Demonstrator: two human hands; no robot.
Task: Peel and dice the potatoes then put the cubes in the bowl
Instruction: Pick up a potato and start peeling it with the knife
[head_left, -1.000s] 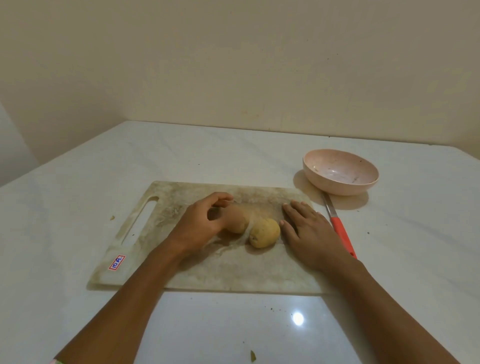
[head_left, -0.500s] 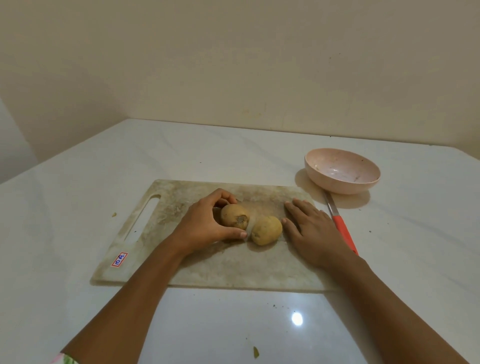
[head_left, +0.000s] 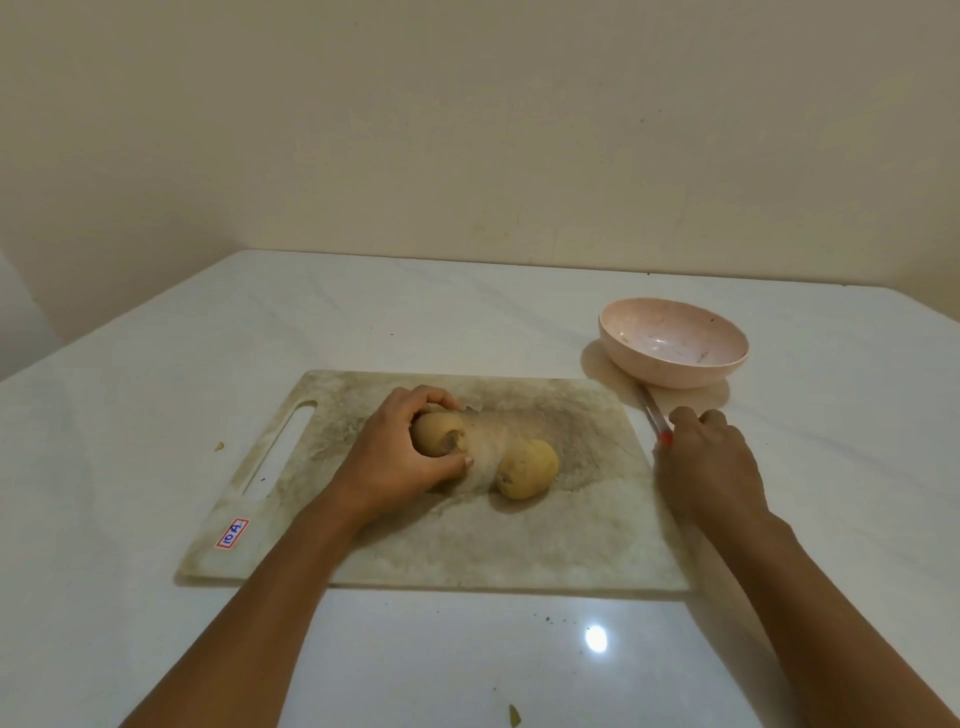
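Forearms extended, the left hand (head_left: 400, 457) grips a potato (head_left: 435, 436); the right hand (head_left: 709, 462) curls around the knife (head_left: 653, 413).

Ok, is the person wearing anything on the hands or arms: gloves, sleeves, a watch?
No. The left hand and right hand are bare: no gloves, watch or bracelet in view. Both forearms are uncovered to the frame edge, no sleeve showing.

White glossy counter (head_left: 156, 415) runs back to a plain cream wall (head_left: 467, 130). Small greenish scrap (head_left: 220, 446) on the left, another scrap (head_left: 514, 715) at btm edge. Lamp glare (head_left: 596, 638) front-centre w/ a few dark specks (head_left: 546, 618) just beside it.
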